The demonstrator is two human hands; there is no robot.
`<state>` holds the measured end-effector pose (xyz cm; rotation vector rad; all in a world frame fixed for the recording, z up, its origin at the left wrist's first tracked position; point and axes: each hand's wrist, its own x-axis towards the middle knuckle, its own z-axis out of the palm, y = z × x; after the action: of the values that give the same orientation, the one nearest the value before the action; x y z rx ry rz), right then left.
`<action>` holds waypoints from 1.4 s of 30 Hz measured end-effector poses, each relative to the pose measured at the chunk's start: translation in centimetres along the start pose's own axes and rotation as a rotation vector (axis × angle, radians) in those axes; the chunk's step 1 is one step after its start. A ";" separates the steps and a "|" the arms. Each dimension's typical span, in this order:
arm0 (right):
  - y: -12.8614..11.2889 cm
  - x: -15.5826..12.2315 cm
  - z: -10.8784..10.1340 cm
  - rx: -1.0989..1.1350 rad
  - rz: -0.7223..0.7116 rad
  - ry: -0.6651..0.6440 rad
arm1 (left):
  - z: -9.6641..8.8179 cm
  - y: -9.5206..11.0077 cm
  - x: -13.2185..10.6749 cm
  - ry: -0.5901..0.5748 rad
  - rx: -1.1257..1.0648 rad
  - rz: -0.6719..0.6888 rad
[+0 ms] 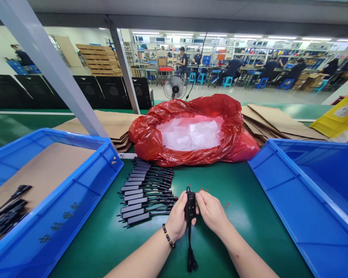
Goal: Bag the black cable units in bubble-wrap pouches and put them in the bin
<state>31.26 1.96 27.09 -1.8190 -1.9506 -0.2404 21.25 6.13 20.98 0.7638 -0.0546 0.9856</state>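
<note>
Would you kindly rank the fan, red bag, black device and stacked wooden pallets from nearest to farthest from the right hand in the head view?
1. Black device: in the left hand, beside the right hand.
2. Red bag: ahead, beyond both hands.
3. Fan: behind the bag.
4. Stacked wooden pallets: background, left.

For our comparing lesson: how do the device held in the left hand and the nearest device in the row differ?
The held device is in the left hand; the row device rests on the green tabletop. The held device shows a broad face, the row device a narrow side. Both are dark, with cables.
</note>
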 end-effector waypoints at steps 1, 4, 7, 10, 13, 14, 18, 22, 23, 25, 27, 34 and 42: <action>0.0 0.0 0.0 0.000 0.001 -0.005 | 0.0 0.0 0.0 0.002 0.000 0.001; 0.1 0.0 0.0 0.000 0.006 -0.018 | -0.1 -0.2 0.1 -0.001 0.011 0.007; 0.2 0.1 -0.1 -0.027 0.008 -0.014 | -0.1 -0.2 0.1 -0.006 0.021 0.004; 0.2 0.2 -0.1 -0.042 -0.028 -0.008 | 0.1 0.0 0.0 0.010 0.019 -0.013; 0.1 -0.2 -0.2 -0.025 -0.170 0.002 | 0.3 0.4 0.0 0.062 -0.019 -0.046; 0.0 -0.5 -0.4 -0.019 -0.242 0.006 | 0.3 0.5 0.0 0.077 -0.041 -0.060; -0.1 -0.6 -2.0 0.039 -0.424 0.063 | 0.3 1.0 0.0 0.106 -0.141 -0.105; 1.0 2.7 -4.4 -0.159 -0.113 0.012 | 0.3 1.3 0.1 0.105 -0.157 -0.128; 1.7 4.0 -4.8 -0.285 -0.003 -0.016 | 0.3 1.3 0.1 0.106 -0.151 -0.124; 3.2 6.5 -5.1 -0.503 0.164 -0.056 | 0.4 1.4 0.1 0.119 -0.134 -0.110; 4.7 8.5 -5.0 -0.587 0.238 -0.058 | 0.5 1.3 0.1 0.133 -0.111 -0.092; 6.7 9.1 -6.0 -0.587 0.405 0.073 | 0.5 1.4 -0.6 -0.070 -0.037 -0.003; 10.8 5.8 -8.7 -0.665 0.572 0.202 | 1.0 1.7 -1.0 -0.092 -0.125 -0.074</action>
<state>43.49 4.62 35.34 -2.5501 -1.2059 -0.9151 19.70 5.31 22.31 0.6906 -0.1650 0.8683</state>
